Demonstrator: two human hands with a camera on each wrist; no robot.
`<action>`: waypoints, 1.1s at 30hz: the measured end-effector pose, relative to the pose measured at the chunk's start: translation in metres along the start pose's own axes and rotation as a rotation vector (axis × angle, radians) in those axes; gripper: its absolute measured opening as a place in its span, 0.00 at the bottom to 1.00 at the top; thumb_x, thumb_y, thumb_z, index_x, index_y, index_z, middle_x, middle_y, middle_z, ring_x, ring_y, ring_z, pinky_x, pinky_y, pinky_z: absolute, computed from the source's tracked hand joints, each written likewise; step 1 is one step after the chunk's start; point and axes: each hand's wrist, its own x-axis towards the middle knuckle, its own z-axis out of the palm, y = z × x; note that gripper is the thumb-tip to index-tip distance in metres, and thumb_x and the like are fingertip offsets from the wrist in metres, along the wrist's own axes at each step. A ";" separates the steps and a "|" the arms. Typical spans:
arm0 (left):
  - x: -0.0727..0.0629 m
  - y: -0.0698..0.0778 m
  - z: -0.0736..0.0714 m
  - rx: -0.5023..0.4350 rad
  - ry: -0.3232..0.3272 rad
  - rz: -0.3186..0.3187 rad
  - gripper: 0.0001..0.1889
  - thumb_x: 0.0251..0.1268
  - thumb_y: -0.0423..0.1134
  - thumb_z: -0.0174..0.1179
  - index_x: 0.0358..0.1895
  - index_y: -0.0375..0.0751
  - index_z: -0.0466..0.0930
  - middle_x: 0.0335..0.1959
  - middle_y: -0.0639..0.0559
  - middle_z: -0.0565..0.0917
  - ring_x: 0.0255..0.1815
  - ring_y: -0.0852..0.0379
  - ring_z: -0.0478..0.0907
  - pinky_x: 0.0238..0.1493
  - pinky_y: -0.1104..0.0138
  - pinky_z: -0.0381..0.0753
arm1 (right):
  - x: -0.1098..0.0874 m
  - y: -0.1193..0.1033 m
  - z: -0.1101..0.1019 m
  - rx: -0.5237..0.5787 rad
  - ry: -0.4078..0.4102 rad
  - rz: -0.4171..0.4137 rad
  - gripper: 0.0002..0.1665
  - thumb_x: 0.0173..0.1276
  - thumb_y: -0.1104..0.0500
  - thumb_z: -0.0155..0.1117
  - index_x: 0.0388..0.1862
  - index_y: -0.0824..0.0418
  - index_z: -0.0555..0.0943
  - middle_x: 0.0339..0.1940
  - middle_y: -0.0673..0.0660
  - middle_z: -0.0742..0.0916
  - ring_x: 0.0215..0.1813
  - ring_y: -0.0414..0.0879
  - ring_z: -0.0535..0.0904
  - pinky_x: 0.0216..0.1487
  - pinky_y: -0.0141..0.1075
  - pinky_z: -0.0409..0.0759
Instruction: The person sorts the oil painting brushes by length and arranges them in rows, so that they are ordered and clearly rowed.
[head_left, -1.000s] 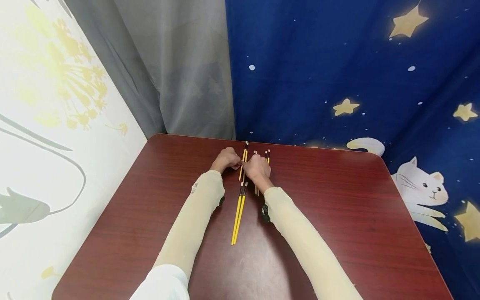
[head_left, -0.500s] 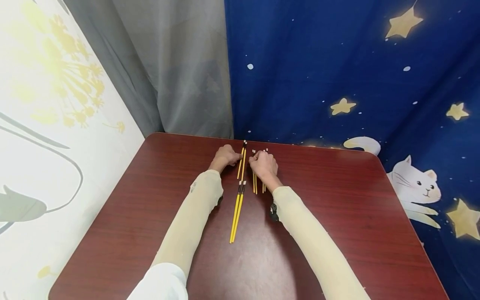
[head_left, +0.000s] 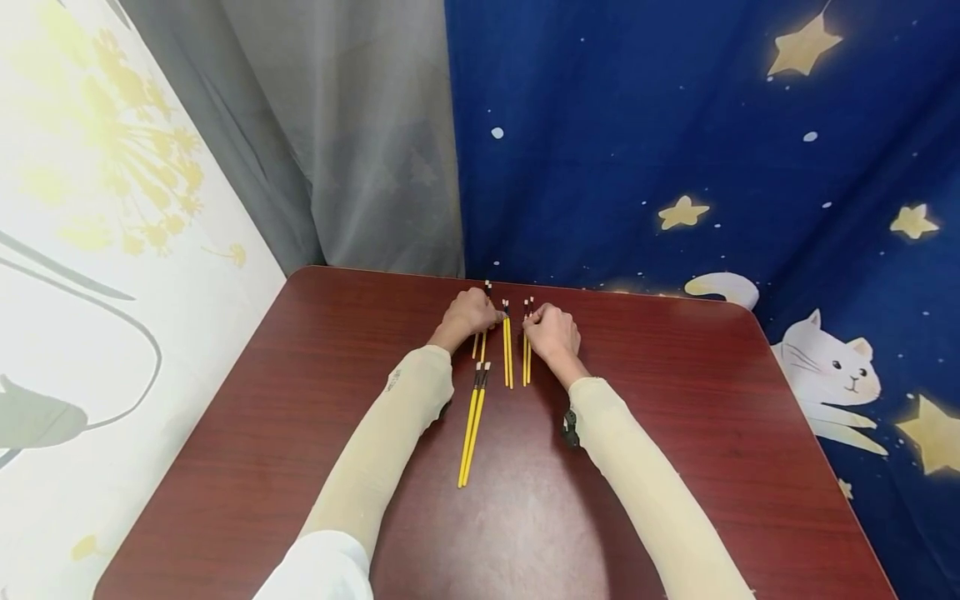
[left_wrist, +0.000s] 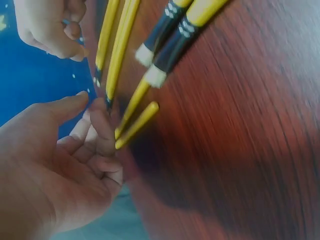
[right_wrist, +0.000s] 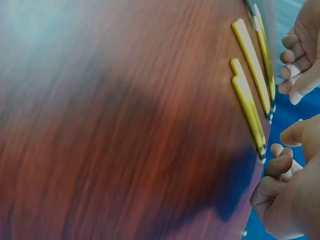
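Observation:
Yellow-handled paintbrushes with dark ferrules and pale bristles lie in pairs. My left hand (head_left: pixel 468 312) reaches over the far left pair of paintbrushes (head_left: pixel 483 346), partly covering them, with its fingertips right at the heads of the middle pair (head_left: pixel 507 354). In the left wrist view its thumb stands apart from loosely bent fingers (left_wrist: pixel 102 127). My right hand (head_left: pixel 555 331) is beside the right pair (head_left: pixel 527 362), fingertips close to the heads. The right wrist view shows its thumb and bent fingers with a gap between them. A fourth pair (head_left: pixel 472 429) lies nearer, bristles pointing away.
The brushes lie on a reddish-brown wooden table (head_left: pixel 660 450) with rounded far corners. Behind its far edge hang a grey curtain (head_left: pixel 375 167) and a blue star-patterned curtain (head_left: pixel 585 150). A white patterned wall (head_left: pixel 67 333) stands at the left.
My right hand has moved right, from between the far left and middle pairs to the right pair. My left hand has shifted right, across the far left pair to the middle pair's heads.

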 end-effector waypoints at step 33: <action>0.018 -0.004 0.027 0.127 -0.083 -0.033 0.17 0.66 0.49 0.67 0.20 0.47 0.81 0.18 0.52 0.79 0.24 0.51 0.75 0.28 0.60 0.73 | -0.009 0.016 -0.008 -0.079 -0.139 0.031 0.19 0.68 0.47 0.67 0.18 0.50 0.78 0.29 0.55 0.86 0.38 0.56 0.85 0.44 0.53 0.83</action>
